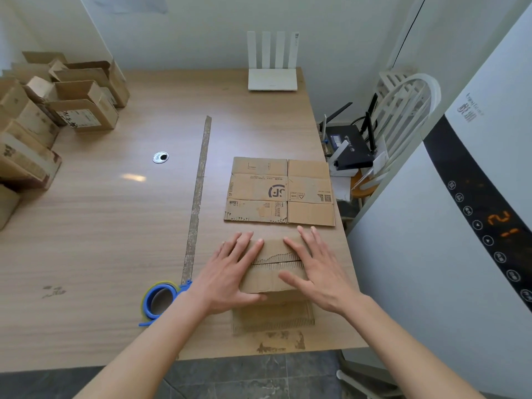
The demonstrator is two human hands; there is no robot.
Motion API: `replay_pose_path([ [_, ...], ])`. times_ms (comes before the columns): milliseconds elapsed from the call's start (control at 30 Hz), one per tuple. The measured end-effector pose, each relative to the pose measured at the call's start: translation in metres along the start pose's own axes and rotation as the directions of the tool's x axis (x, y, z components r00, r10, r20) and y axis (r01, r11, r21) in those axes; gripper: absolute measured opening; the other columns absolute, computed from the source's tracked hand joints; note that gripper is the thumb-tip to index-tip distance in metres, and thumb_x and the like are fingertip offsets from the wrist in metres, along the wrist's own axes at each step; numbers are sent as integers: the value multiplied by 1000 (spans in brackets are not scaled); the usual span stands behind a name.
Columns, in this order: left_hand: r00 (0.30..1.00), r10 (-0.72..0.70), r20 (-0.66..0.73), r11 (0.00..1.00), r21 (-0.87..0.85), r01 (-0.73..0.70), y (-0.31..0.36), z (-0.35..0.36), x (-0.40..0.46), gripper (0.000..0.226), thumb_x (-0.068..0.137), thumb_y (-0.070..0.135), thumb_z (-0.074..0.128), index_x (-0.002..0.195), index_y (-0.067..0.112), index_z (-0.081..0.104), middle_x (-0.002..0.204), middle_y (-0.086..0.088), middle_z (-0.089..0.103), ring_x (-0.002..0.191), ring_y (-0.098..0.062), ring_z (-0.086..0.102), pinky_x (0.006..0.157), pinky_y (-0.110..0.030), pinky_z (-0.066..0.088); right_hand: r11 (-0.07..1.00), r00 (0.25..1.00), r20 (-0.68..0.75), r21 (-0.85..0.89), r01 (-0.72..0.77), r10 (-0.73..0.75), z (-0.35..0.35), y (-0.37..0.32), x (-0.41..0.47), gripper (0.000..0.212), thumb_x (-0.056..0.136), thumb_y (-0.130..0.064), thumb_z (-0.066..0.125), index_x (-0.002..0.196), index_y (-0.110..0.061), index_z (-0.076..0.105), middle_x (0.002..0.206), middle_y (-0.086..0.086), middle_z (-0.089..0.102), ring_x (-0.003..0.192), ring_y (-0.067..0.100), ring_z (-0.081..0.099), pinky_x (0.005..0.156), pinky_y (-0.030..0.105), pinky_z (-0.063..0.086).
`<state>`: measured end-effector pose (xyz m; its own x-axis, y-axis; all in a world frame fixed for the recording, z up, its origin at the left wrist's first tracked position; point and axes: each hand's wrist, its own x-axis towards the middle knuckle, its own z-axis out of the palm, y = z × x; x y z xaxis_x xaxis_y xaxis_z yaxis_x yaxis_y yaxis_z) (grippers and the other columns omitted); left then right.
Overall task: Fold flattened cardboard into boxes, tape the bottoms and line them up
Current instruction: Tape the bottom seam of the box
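A small cardboard box stands near the table's front edge with its two flaps folded shut, their ragged edges meeting in the middle. My left hand presses flat on its left side, thumb at the near edge. My right hand presses flat on its right side, fingers spread. Just beyond lies a flattened SF Express cardboard. A blue tape dispenser sits on the table beside my left wrist. Several folded boxes stand lined up at the far left.
A long strip of tape runs down the wooden table. A white router stands at the back edge. Right of the table are a black router, a white chair and a tall white appliance.
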<state>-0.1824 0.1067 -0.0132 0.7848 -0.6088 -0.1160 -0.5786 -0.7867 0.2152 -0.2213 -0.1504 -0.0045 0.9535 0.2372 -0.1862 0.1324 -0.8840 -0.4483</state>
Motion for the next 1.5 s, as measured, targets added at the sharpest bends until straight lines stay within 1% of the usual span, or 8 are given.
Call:
replay_pose_path([
  [200, 1000, 14, -20, 999, 50, -13, 1, -4, -3, 112, 78, 94, 29, 160, 27, -8, 165, 9, -22, 151, -10, -22, 125, -46, -2, 968, 999, -41, -252, -15, 5, 6, -4, 0, 66, 104, -67, 12, 160, -43, -15, 168, -7, -26, 152, 9, -31, 128, 41, -8],
  [333, 925, -266, -271, 954, -211, 212, -21, -2, -43, 91, 89, 82, 33, 159, 24, 23, 166, 6, 20, 151, -14, 21, 122, -41, 23, 967, 999, -29, -253, -34, 27, 7, -10, -4, 64, 105, -65, 7, 158, -40, -21, 166, -7, -31, 151, 7, -31, 128, 37, -10],
  [533, 806, -562, -186, 827, -100, 553, -62, 62, -144, 86, 76, 82, 40, 135, 21, 52, 107, 7, 57, 83, -21, 60, 63, -32, 45, 984, 998, -29, -170, -55, 51, 9, -12, -3, 65, 102, -65, 6, 157, -41, -18, 165, -9, -32, 150, 5, -33, 124, 30, -16],
  [767, 824, -548, -146, 835, -36, 549, -64, 78, -106, 86, 85, 58, 65, 156, 24, 30, 90, 4, 63, 80, -22, 63, 77, -36, 49, 991, 997, -61, -123, -55, 48, 11, -13, -5, 65, 104, -65, 18, 160, -42, -7, 167, -13, -24, 153, 6, -24, 128, 32, -4],
  [933, 771, -612, -176, 782, -278, 558, -66, 24, -97, 60, 90, 57, 59, 142, 36, 40, 106, 10, 61, 90, -23, 64, 61, -36, 49, 994, 922, -375, 88, -65, 93, 28, -22, -12, 54, 98, -53, 57, 146, -27, 56, 145, -11, 49, 129, 11, 52, 100, 35, 55],
  [1133, 884, -440, -160, 776, -562, 285, -30, -120, -45, 48, 74, 76, 55, 108, 41, 56, 83, 14, 69, 73, -11, 66, 61, -37, 54, 982, 927, -352, 174, -71, 129, 23, -26, -12, 54, 97, -50, 62, 145, -27, 56, 139, -13, 52, 128, 4, 44, 107, 24, 41],
  [1300, 977, -210, 45, 918, -334, 213, 43, -124, 15, 48, 81, 80, 52, 107, 41, 62, 94, 14, 68, 80, -5, 64, 66, -28, 53, 942, 954, -251, 325, -79, 166, 14, -23, -17, 47, 99, -34, 64, 145, -37, 54, 139, -26, 47, 128, -7, 38, 110, 26, 43],
  [1500, 977, -211, 15, 935, -289, 206, 54, -96, 42, 44, 87, 74, 51, 105, 36, 65, 96, 12, 69, 78, -4, 63, 69, -28, 54, 537, 951, 24, 821, -196, 310, -19, -9, -22, 49, 98, -13, 39, 133, -40, 59, 115, -12, 70, 118, -3, 57, 104, 21, 45],
])
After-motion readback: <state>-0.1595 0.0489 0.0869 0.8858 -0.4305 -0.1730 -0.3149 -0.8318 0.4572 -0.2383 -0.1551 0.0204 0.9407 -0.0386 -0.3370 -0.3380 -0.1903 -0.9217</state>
